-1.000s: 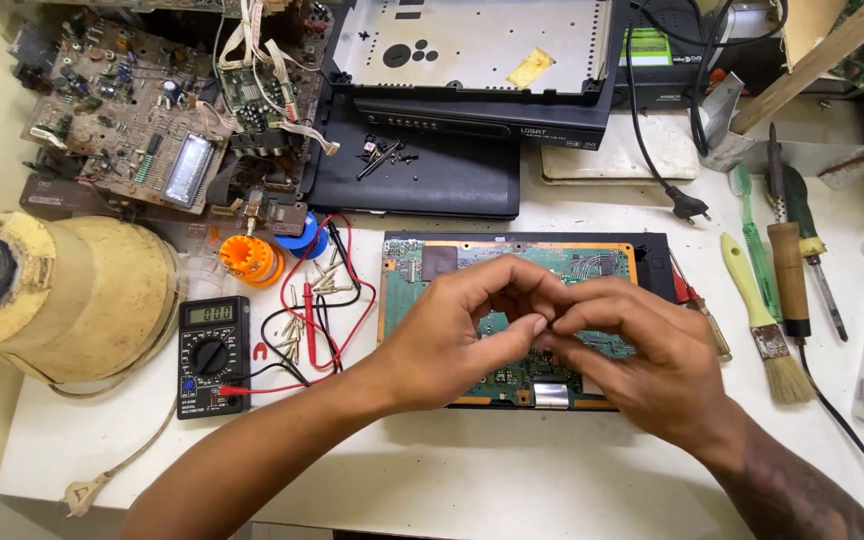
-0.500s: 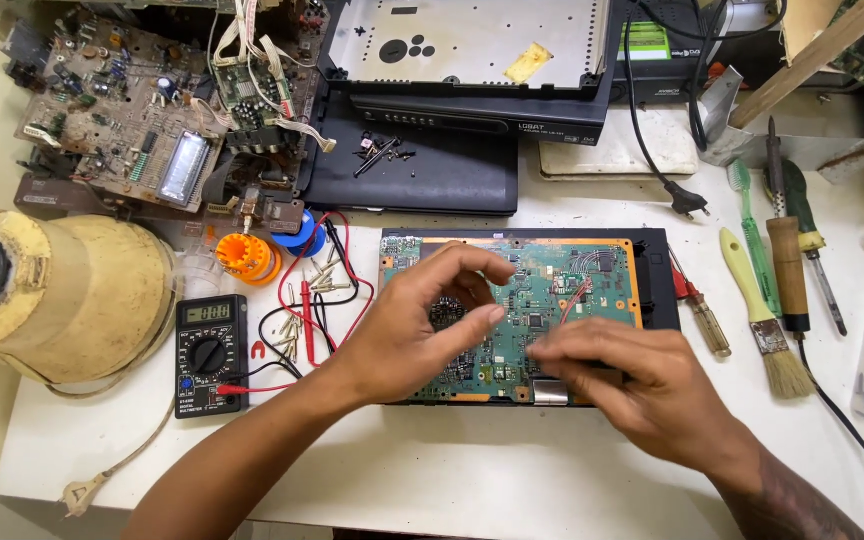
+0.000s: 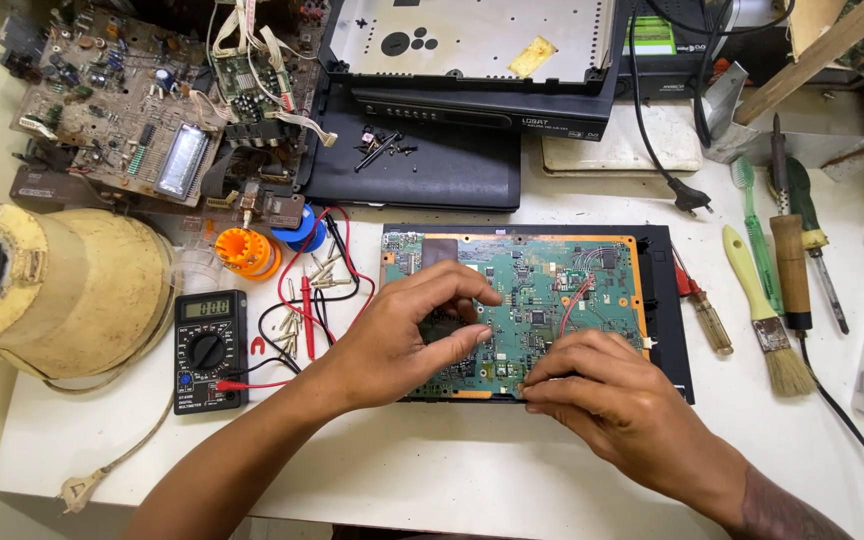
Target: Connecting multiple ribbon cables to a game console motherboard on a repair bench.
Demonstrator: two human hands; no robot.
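Left hand [image 3: 407, 335]: fingers curled over green circuit board [image 3: 552, 290], grasp unclear.
Right hand [image 3: 622, 410]: fingertips pinching board's near edge.
Hidden: board's lower-left.

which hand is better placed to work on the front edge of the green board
Right, probably. The right hand already rests with fingertips on the green circuit board at its near edge, while the left hand hovers over its left-middle.
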